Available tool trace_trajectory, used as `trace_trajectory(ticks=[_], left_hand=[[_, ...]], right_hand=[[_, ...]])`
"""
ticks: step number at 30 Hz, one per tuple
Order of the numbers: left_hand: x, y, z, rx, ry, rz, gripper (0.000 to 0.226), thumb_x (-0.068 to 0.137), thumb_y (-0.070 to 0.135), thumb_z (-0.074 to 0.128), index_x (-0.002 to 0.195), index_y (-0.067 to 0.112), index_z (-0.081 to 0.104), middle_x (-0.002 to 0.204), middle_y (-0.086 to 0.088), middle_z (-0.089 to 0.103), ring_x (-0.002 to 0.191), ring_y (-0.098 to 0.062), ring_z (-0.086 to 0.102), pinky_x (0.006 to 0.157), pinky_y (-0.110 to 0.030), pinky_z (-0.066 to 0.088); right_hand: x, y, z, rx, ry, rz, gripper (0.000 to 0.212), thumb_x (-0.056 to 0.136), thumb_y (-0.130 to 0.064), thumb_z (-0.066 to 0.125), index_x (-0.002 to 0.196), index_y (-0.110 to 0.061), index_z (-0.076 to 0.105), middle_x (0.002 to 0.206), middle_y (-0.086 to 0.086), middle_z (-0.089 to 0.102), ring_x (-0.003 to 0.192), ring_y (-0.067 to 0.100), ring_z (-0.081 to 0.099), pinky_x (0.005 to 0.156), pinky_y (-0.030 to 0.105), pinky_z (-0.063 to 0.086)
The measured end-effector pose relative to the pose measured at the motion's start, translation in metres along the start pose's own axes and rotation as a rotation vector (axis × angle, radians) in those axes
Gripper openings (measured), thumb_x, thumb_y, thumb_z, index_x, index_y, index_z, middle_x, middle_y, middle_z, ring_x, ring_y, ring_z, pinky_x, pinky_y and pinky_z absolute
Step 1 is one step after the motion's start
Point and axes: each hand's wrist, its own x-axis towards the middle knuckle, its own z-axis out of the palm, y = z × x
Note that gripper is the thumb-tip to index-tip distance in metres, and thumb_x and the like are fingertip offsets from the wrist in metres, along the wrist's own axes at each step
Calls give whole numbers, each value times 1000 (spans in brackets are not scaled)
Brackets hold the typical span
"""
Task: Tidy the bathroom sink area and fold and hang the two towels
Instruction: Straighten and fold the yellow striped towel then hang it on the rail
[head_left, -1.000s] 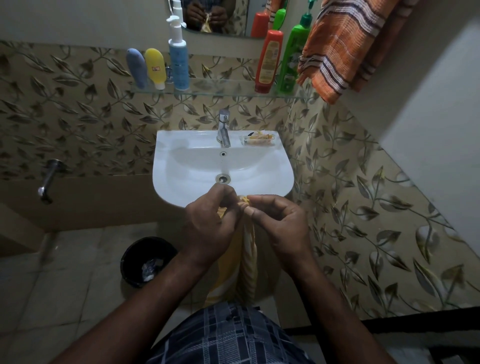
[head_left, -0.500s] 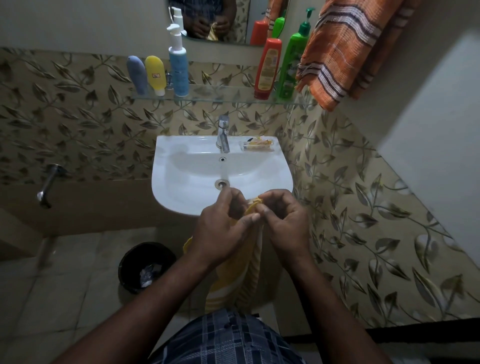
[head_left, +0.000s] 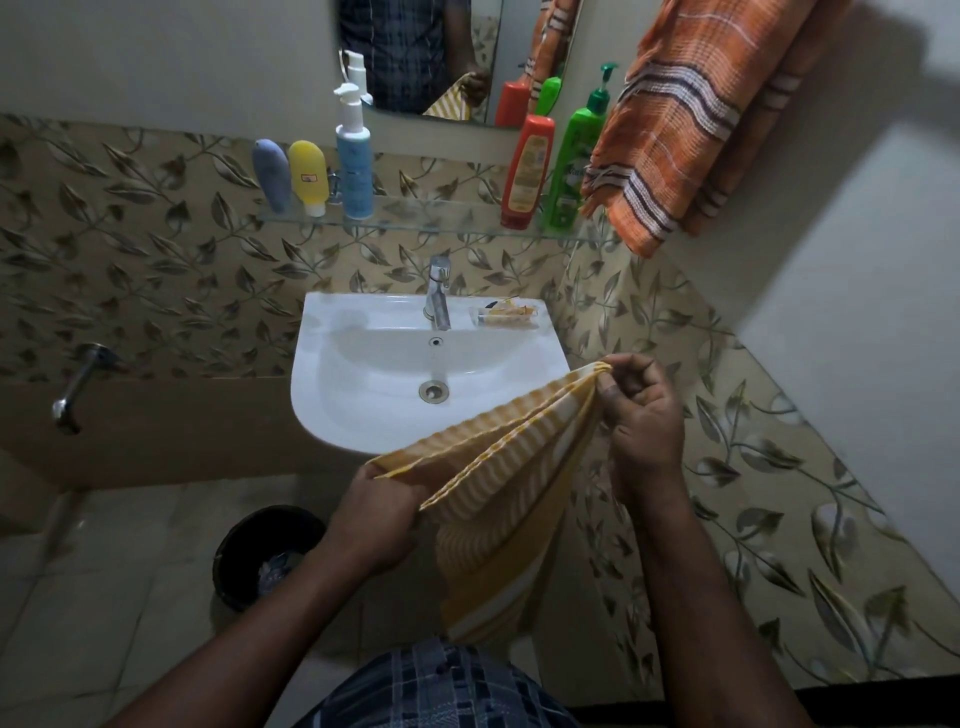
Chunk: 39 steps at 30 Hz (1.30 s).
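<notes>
Yellow striped towel (head_left: 498, 467) stretched between left hand (head_left: 374, 514) and the higher, farther right hand (head_left: 644, 415), each pinching a top corner; its upper edge runs diagonally between them, the remainder hanging below.

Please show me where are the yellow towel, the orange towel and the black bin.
yellow towel (head_left: 493, 467): head view, striped upper fold.
orange towel (head_left: 691, 130): head view, middle of hanging cloth.
black bin (head_left: 228, 569): head view, left wall.
</notes>
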Motion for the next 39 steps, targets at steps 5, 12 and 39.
trace_trajectory(ticks=[5,12,39], left_hand=[[3,-18,-5,27,108,-108,32,63,17,87,91,29,79,71,-1,75,70,-27,74,102,-53,51],[2,-45,-1,42,319,-190,13,84,20,71,95,24,77,79,-1,76,73,-28,72,107,-53,42],[13,-45,-7,79,571,-17,12,97,16,62,91,14,71,61,-2,61,50,-35,52,72,-41,42]], right_hand=[[7,8,-18,-56,110,13,29,99,9,61,101,-20,68,90,-3,75,83,9,69,75,23,58],[10,17,-30,-178,205,2,31,98,7,63,100,-23,68,94,1,74,79,-1,70,68,16,57],[16,38,-47,-261,339,-5,34,97,2,67,96,-32,69,92,-6,75,85,2,71,74,16,56]])
